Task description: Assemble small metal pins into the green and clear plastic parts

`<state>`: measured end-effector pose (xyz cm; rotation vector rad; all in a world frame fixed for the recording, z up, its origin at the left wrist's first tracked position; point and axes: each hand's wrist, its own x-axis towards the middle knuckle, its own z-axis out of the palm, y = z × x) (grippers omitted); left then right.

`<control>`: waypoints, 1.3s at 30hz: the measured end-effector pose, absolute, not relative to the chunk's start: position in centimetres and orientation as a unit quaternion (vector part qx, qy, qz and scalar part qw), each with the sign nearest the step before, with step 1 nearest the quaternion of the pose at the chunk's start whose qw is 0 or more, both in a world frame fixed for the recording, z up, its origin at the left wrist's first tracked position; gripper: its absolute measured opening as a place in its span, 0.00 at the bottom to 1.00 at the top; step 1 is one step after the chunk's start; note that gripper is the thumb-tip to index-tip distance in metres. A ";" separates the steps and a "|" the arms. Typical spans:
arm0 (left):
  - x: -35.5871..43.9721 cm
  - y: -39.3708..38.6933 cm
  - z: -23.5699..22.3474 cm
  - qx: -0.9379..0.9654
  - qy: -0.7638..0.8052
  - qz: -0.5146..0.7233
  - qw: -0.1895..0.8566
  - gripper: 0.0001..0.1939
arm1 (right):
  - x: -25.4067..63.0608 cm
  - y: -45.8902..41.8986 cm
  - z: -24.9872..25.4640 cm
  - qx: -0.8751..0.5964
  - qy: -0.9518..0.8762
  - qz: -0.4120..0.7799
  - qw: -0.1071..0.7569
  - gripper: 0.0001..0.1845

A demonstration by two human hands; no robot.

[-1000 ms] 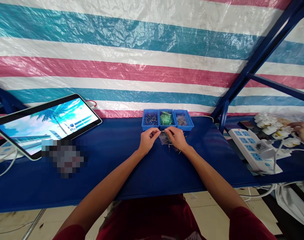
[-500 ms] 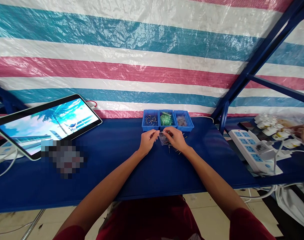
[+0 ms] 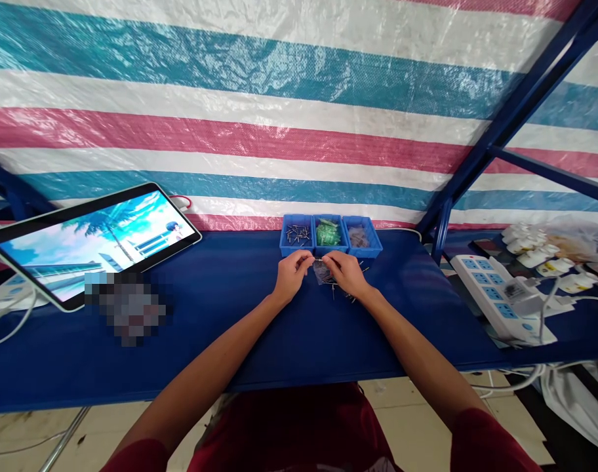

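Note:
My left hand point(image 3: 292, 275) and my right hand point(image 3: 347, 274) are close together in front of the blue bins, fingertips pinched. Between them runs a small thin metal piece point(image 3: 318, 260), too small to make out in detail. Under my right hand lies a clear plastic bag point(image 3: 322, 273) of dark thin pieces, partly hidden, with loose metal pins point(image 3: 333, 292) around it. Just beyond stand three blue bins: one with metal pins point(image 3: 298, 235), one with green plastic pieces point(image 3: 328, 232), one with small translucent pieces point(image 3: 358, 237).
At left a large tablet screen point(image 3: 102, 242) leans over the blue table point(image 3: 220, 282), beside a blurred-out patch. A white power strip point(image 3: 490, 288) and several white bottles point(image 3: 538, 255) are at right. A blue metal frame point(image 3: 441, 223) rises there, before a striped sheet.
My hands stay nearly in place, fingertips shifting slightly around the thin piece. Another person's hand at the far right has left the view. The picture on the screen has changed.

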<state>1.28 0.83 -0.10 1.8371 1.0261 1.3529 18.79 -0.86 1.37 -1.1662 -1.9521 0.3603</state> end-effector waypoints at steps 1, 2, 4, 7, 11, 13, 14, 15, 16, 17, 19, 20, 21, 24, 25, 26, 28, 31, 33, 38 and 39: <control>1.2 0.8 -0.1 0.698 0.399 0.508 0.309 0.15 | 18.8 -0.8 1.3 -0.461 -0.772 0.146 0.412 0.18; 1.2 0.8 0.0 0.698 0.410 0.503 0.302 0.16 | 18.8 -0.8 1.1 -0.458 -0.770 0.150 0.418 0.16; 1.1 0.8 0.1 0.698 0.429 0.493 0.291 0.18 | 18.8 -0.8 0.9 -0.449 -0.769 0.159 0.426 0.15; 1.1 0.8 0.1 0.693 0.439 0.492 0.291 0.20 | 18.7 -0.7 0.7 -0.432 -0.777 0.162 0.428 0.14; 1.1 0.8 -0.1 0.680 0.437 0.504 0.306 0.21 | 18.6 -0.8 0.9 -0.426 -0.789 0.150 0.417 0.12; 1.2 0.8 -0.1 0.678 0.428 0.506 0.318 0.21 | 18.7 -0.8 1.0 -0.437 -0.786 0.149 0.411 0.12; 1.2 0.7 -0.2 0.680 0.421 0.505 0.323 0.21 | 18.7 -0.8 1.0 -0.445 -0.782 0.153 0.408 0.12; 1.3 0.7 -0.2 0.683 0.415 0.504 0.326 0.20 | 18.7 -0.8 1.0 -0.455 -0.778 0.161 0.403 0.11; 1.3 0.7 -0.2 0.687 0.410 0.503 0.327 0.20 | 18.8 -0.8 1.0 -0.465 -0.773 0.171 0.397 0.11; 1.3 0.7 -0.2 0.692 0.406 0.501 0.325 0.19 | 18.8 -0.8 0.9 -0.473 -0.768 0.183 0.391 0.10; 1.3 0.7 -0.1 0.699 0.404 0.501 0.313 0.17 | 18.8 -0.7 0.9 -0.485 -0.761 0.202 0.380 0.10; 1.3 0.7 -0.1 0.700 0.405 0.503 0.305 0.15 | 18.8 -0.7 0.9 -0.489 -0.759 0.207 0.377 0.09; 1.3 0.7 0.0 0.701 0.405 0.505 0.299 0.14 | 18.8 -0.6 0.9 -0.492 -0.758 0.209 0.374 0.09; 1.4 0.7 0.0 0.709 0.396 0.501 0.298 0.11 | 18.8 -0.6 1.0 -0.498 -0.758 0.202 0.368 0.10; 1.4 0.7 0.0 0.714 0.391 0.496 0.303 0.10 | 18.8 -0.6 1.0 -0.501 -0.758 0.197 0.368 0.10; 1.4 0.7 -0.1 0.717 0.387 0.490 0.309 0.10 | 18.8 -0.7 1.1 -0.504 -0.758 0.191 0.367 0.11; 1.4 0.8 -0.2 0.717 0.386 0.485 0.319 0.10 | 18.7 -0.7 1.2 -0.509 -0.758 0.181 0.365 0.12; 1.4 0.9 -0.3 0.713 0.393 0.486 0.317 0.11 | 18.7 -0.6 1.2 -0.513 -0.758 0.167 0.367 0.13; 1.4 0.9 -0.2 0.718 0.394 0.487 0.304 0.12 | 18.8 -0.6 1.2 -0.517 -0.755 0.159 0.370 0.14; 1.3 0.8 0.1 0.747 0.386 0.470 0.269 0.10 | 18.8 -0.7 1.2 -0.515 -0.759 0.144 0.370 0.18; 1.3 0.8 0.1 0.749 0.387 0.468 0.266 0.10 | 18.8 -0.7 1.2 -0.513 -0.761 0.142 0.370 0.19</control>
